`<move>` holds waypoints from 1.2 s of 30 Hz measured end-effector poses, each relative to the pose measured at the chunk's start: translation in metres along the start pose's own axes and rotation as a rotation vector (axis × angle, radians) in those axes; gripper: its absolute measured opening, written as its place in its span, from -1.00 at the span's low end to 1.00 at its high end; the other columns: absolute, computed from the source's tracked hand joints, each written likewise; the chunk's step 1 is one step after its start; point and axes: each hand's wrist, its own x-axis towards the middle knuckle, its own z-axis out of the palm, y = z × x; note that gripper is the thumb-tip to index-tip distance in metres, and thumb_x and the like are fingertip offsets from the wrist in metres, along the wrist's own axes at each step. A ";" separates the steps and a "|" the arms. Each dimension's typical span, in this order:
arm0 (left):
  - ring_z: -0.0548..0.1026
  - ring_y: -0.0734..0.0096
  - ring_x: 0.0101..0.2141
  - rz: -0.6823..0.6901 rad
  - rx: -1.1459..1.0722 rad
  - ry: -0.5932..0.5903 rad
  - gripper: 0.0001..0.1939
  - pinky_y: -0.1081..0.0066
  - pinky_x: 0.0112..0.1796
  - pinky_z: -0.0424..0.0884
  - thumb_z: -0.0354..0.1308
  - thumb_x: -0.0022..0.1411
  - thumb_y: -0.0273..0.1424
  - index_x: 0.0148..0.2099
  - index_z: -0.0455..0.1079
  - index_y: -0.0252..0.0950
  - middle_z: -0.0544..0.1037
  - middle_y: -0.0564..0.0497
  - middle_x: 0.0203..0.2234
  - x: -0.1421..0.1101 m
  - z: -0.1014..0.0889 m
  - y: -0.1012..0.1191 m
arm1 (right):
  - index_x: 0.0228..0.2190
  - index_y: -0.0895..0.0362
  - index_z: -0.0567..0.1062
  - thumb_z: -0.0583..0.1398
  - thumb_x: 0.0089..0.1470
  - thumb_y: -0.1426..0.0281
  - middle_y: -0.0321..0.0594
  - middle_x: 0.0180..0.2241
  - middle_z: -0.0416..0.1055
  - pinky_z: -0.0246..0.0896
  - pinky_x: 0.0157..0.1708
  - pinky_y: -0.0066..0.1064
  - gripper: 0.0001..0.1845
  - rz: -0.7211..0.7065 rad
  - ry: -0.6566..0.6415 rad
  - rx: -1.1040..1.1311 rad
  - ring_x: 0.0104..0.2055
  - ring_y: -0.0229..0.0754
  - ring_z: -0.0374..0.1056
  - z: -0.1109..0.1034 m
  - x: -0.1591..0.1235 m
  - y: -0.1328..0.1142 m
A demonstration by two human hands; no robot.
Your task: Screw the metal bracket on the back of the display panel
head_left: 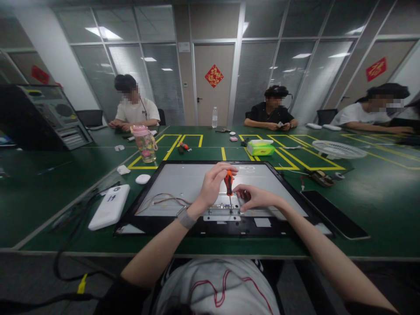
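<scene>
Gripping a red-and-black screwdriver [229, 180] from above, the left hand [213, 183] has its fingers together, bent over the top of the handle. That hold looks chosen so the palm can bear straight down, since the shaft stands nearly upright with its tip at a small metal bracket [216, 217]. The bracket sits at the near middle of a large flat panel [187, 175], which lies on the green table [157, 246] close to the near edge, probably so both arms reach it without stretching. From where I stand its grey metal back faces up, and that leaves the bracket within reach.

Just right of the shaft, the right hand [256, 197] is low and curled, thumb and forefinger apart. Perhaps it is there to steady things; I cannot tell whether its fingertips touch the shaft or the bracket. Thin wires [170, 197] lie loosely across the panel, left of the left hand, out of the tool's way.

Other belongings rest outside the black frame, presumably to give the panel room: a white power bank [110, 208] and a small white disc [142, 179] on the left, a dark phone [333, 213] on the right, a pink-topped bottle [145, 146] farther left, and a green tissue pack [260, 148] beyond the far edge.
</scene>
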 end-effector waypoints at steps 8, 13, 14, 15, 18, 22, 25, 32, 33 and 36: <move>0.38 0.49 -0.37 0.059 0.153 0.063 -0.86 0.50 -0.36 0.30 0.14 0.18 -0.36 -0.33 0.48 -0.31 0.41 0.00 -0.40 -0.001 0.001 0.002 | -0.11 0.16 0.36 0.38 -0.30 0.12 -0.30 -0.36 0.22 0.09 -0.35 -0.45 -0.29 -0.020 -0.008 -0.004 -0.35 -0.27 0.14 -0.001 0.000 0.001; 0.42 0.45 -0.29 0.034 0.093 0.000 -0.71 0.42 -0.22 0.34 -0.09 0.32 -0.40 -0.14 0.46 -0.31 0.45 -0.05 -0.30 -0.001 0.001 0.000 | -0.11 0.15 0.36 0.38 -0.30 0.11 -0.30 -0.34 0.22 0.09 -0.36 -0.45 -0.29 -0.007 -0.007 -0.018 -0.35 -0.27 0.13 -0.001 0.000 0.002; 0.43 0.44 -0.29 0.021 0.066 -0.010 -0.71 0.41 -0.22 0.34 -0.10 0.32 -0.41 -0.11 0.45 -0.32 0.46 -0.05 -0.30 -0.001 0.001 0.000 | -0.12 0.15 0.36 0.38 -0.30 0.11 -0.30 -0.34 0.22 0.09 -0.36 -0.44 -0.30 -0.005 -0.007 -0.020 -0.36 -0.27 0.13 -0.001 0.000 0.002; 0.44 0.44 -0.29 0.014 0.051 -0.010 -0.72 0.41 -0.23 0.35 -0.08 0.31 -0.41 -0.10 0.44 -0.32 0.47 -0.05 -0.31 -0.001 0.001 -0.001 | -0.12 0.15 0.36 0.37 -0.30 0.10 -0.30 -0.34 0.23 0.09 -0.36 -0.44 -0.30 -0.004 -0.008 -0.022 -0.35 -0.27 0.13 -0.001 0.000 0.002; 0.41 0.44 -0.31 0.051 0.111 0.021 -0.79 0.44 -0.28 0.33 0.03 0.26 -0.38 -0.16 0.47 -0.30 0.46 -0.03 -0.33 -0.001 0.001 0.000 | -0.12 0.14 0.37 0.38 -0.30 0.10 -0.29 -0.35 0.23 0.09 -0.36 -0.44 -0.29 -0.007 -0.004 -0.025 -0.35 -0.26 0.14 -0.001 0.000 0.002; 0.36 0.46 -0.32 0.100 0.185 0.054 -0.85 0.46 -0.32 0.30 0.11 0.21 -0.38 -0.27 0.50 -0.25 0.39 -0.01 -0.37 -0.001 0.003 0.003 | -0.11 0.15 0.36 0.38 -0.31 0.10 -0.30 -0.35 0.22 0.09 -0.36 -0.45 -0.28 -0.024 -0.002 -0.017 -0.35 -0.27 0.14 0.000 0.001 0.003; 0.35 0.46 -0.32 0.105 0.194 0.075 -0.85 0.47 -0.31 0.30 0.11 0.21 -0.39 -0.25 0.51 -0.24 0.36 0.00 -0.38 -0.001 0.003 0.004 | -0.11 0.16 0.35 0.38 -0.30 0.11 -0.32 -0.37 0.21 0.08 -0.39 -0.46 -0.28 -0.023 -0.010 -0.002 -0.37 -0.29 0.13 0.000 0.001 0.003; 0.40 0.45 -0.33 0.054 0.125 0.028 -0.70 0.42 -0.26 0.31 -0.10 0.31 -0.45 -0.13 0.47 -0.29 0.46 -0.02 -0.37 -0.003 0.000 0.001 | -0.11 0.16 0.37 0.38 -0.32 0.08 -0.31 -0.36 0.22 0.08 -0.37 -0.44 -0.26 -0.006 0.001 -0.019 -0.36 -0.27 0.14 0.000 0.001 0.004; 0.41 0.44 -0.32 0.057 0.122 0.023 -0.71 0.41 -0.25 0.31 -0.09 0.31 -0.45 -0.14 0.47 -0.29 0.47 -0.03 -0.37 -0.003 0.000 0.002 | -0.11 0.16 0.37 0.38 -0.32 0.08 -0.31 -0.36 0.23 0.09 -0.36 -0.44 -0.26 -0.009 0.001 -0.019 -0.36 -0.27 0.15 0.000 0.001 0.004; 0.39 0.43 -0.28 0.101 0.156 0.047 -0.81 0.42 -0.23 0.31 0.05 0.24 -0.42 -0.23 0.51 -0.27 0.43 -0.03 -0.34 -0.003 0.001 0.003 | -0.11 0.15 0.36 0.38 -0.31 0.09 -0.30 -0.36 0.23 0.09 -0.37 -0.44 -0.27 -0.020 0.004 -0.018 -0.36 -0.27 0.14 0.000 0.001 0.005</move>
